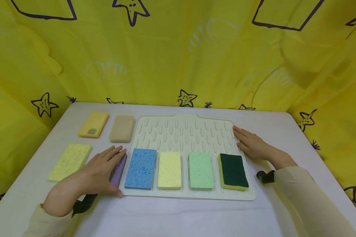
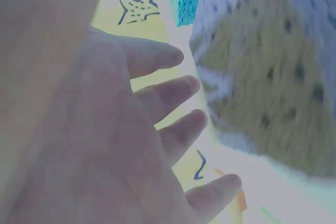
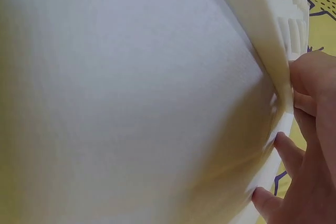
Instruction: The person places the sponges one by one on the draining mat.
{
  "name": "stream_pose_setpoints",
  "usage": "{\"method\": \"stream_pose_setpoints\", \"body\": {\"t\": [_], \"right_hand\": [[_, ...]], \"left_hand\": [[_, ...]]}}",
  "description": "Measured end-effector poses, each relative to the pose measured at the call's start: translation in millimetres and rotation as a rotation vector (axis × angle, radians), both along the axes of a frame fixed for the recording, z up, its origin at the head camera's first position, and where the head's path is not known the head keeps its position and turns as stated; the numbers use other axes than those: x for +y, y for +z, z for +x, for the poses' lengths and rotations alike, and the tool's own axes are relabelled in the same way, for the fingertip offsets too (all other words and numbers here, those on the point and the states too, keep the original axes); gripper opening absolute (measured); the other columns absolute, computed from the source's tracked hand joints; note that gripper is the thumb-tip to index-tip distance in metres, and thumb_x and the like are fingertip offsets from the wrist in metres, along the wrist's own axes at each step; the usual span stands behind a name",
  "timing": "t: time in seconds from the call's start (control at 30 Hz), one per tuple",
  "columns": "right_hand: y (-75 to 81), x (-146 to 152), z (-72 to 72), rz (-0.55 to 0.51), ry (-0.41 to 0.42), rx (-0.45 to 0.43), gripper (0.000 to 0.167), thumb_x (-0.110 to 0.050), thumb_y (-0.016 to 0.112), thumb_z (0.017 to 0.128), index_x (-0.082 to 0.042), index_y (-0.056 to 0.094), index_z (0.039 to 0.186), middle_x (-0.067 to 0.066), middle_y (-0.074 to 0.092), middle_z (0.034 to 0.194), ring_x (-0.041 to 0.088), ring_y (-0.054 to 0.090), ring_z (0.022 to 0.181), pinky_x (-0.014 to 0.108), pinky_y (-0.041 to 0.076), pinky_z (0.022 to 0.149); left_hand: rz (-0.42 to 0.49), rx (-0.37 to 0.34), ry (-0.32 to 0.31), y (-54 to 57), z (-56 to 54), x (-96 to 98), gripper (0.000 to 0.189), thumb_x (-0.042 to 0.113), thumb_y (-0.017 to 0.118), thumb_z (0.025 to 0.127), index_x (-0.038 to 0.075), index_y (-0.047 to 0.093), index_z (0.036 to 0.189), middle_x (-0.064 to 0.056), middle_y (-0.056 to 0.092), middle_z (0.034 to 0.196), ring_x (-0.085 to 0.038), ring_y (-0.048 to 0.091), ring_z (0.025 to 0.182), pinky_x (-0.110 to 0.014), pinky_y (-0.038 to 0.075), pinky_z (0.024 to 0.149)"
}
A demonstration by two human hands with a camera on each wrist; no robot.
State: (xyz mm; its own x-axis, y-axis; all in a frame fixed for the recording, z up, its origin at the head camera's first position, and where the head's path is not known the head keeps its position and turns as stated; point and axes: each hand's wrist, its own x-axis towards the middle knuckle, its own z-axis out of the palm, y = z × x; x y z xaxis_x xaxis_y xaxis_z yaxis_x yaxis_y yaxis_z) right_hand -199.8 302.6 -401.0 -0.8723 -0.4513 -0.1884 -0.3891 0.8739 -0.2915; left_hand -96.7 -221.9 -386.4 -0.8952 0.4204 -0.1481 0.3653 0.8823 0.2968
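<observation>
A ribbed off-white drying mat (image 1: 184,131) lies in the middle of the table. Along its front half, from left to right, sit a blue sponge (image 1: 140,168), a pale yellow sponge (image 1: 169,170), a green sponge (image 1: 201,170) and a yellow sponge with a dark green scouring top (image 1: 233,171). My left hand (image 1: 99,171) reaches over a purple sponge (image 1: 118,171) beside the mat's left edge, fingers fairly straight and spread; the hand partly hides it. In the left wrist view the purple sponge (image 2: 262,77) looms close to the fingertips. My right hand (image 1: 253,143) touches the mat's right edge with extended fingers.
At the back left lie a yellow-orange sponge (image 1: 94,125) with a grey spot and a beige sponge (image 1: 122,129). A yellow-green sponge (image 1: 70,162) is left of my left hand. Behind the white table (image 1: 178,217) hangs a yellow patterned curtain (image 1: 166,59).
</observation>
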Motion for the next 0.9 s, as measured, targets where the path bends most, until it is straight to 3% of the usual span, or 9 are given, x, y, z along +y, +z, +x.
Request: {"method": "stream_pose_setpoints", "body": {"t": [0.13, 0.37, 0.73, 0.9], "right_hand": [[-0.1, -0.1, 1.1, -0.013, -0.003, 0.007, 0.063, -0.024, 0.049, 0.104, 0.003, 0.024, 0.155, 0.023, 0.019, 0.163, 0.05, 0.019, 0.147, 0.077, 0.016, 0.109], [-1.1, -0.4, 4.0, -0.031, -0.024, -0.002, 0.063, -0.023, 0.049, 0.104, 0.003, 0.022, 0.155, 0.022, 0.017, 0.164, 0.049, 0.017, 0.148, 0.078, 0.013, 0.109], [-2.8, 1.9, 3.6, -0.02, -0.03, -0.016, 0.064, -0.026, 0.047, 0.105, 0.001, 0.02, 0.156, 0.022, 0.015, 0.164, 0.049, 0.016, 0.148, 0.077, 0.012, 0.11], [-3.0, 2.5, 5.3, -0.047, -0.033, -0.026, 0.064, -0.026, 0.047, 0.105, 0.001, 0.021, 0.156, 0.022, 0.015, 0.164, 0.049, 0.014, 0.149, 0.077, 0.009, 0.11]], "left_hand": [[-0.001, 0.008, -0.019, 5.0, 1.3, -6.9, 0.122, 0.051, 0.092, 0.058, 0.003, 0.033, 0.153, -0.025, 0.036, 0.154, -0.05, 0.034, 0.14, -0.068, 0.035, 0.107], [-0.051, 0.004, -0.058, 8.4, -0.3, -9.2, 0.114, 0.038, 0.093, 0.062, 0.001, 0.034, 0.152, -0.024, 0.038, 0.153, -0.047, 0.038, 0.138, -0.063, 0.041, 0.105], [-0.055, 0.053, -0.116, 5.2, -4.5, -11.6, 0.109, 0.037, 0.093, 0.06, 0.0, 0.039, 0.148, -0.02, 0.044, 0.149, -0.043, 0.042, 0.134, -0.06, 0.045, 0.103], [-0.05, 0.046, -0.098, 9.7, -6.4, -11.0, 0.108, 0.039, 0.092, 0.059, 0.0, 0.041, 0.147, -0.021, 0.046, 0.146, -0.042, 0.046, 0.131, -0.058, 0.047, 0.101]]}}
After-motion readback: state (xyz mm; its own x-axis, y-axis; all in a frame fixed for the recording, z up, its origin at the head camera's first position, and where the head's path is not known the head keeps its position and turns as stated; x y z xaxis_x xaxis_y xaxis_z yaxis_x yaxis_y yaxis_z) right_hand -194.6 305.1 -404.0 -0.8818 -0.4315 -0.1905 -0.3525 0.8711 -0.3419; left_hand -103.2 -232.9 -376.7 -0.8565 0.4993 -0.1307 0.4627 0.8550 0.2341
